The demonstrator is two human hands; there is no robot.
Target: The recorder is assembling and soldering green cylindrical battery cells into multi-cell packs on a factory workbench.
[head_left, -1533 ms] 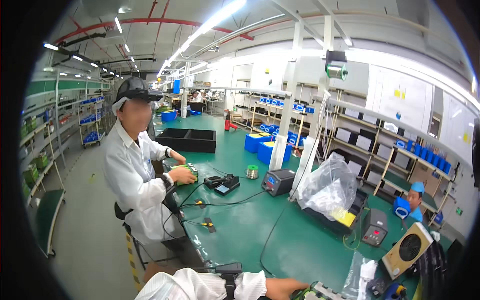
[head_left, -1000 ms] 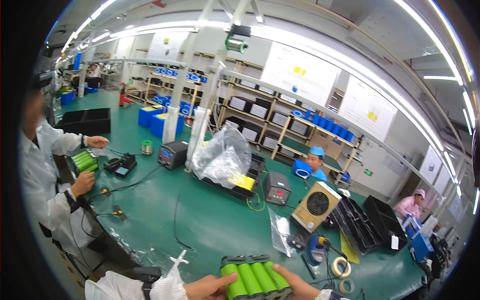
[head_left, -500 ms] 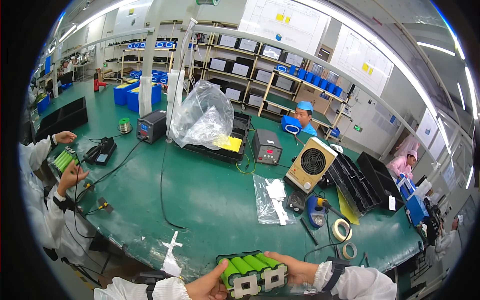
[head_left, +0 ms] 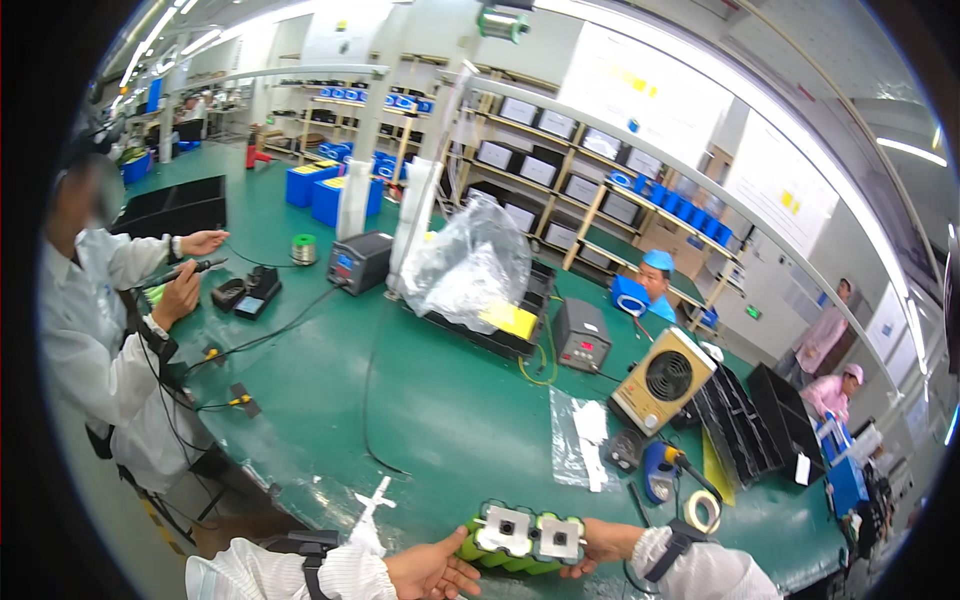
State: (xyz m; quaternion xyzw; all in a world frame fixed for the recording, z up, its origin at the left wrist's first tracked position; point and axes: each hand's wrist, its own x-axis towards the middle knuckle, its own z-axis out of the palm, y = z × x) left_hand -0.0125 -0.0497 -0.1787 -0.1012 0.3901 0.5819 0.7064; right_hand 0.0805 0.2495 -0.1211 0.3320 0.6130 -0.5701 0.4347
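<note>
A green battery pack (head_left: 520,540) of cylindrical cells, with white end plates facing me, is held low at the bottom edge of the head view, above the near edge of the green workbench (head_left: 440,420). My left hand (head_left: 432,570) supports it from the left and underneath, palm up. My right hand (head_left: 598,545) grips its right end. Both arms wear white sleeves; a dark strap circles my right wrist.
A co-worker in white (head_left: 95,340) at the left holds a soldering tool (head_left: 185,270). On the bench stand a soldering station (head_left: 358,262), a clear plastic bag (head_left: 470,265), a meter box (head_left: 582,336), a beige fan (head_left: 662,380), black trays (head_left: 740,420) and tape rolls (head_left: 702,510). Other people are at the right.
My view has swung right from the co-worker toward the bench middle. The battery pack has come into both hands and turned so its white end plates face me.
</note>
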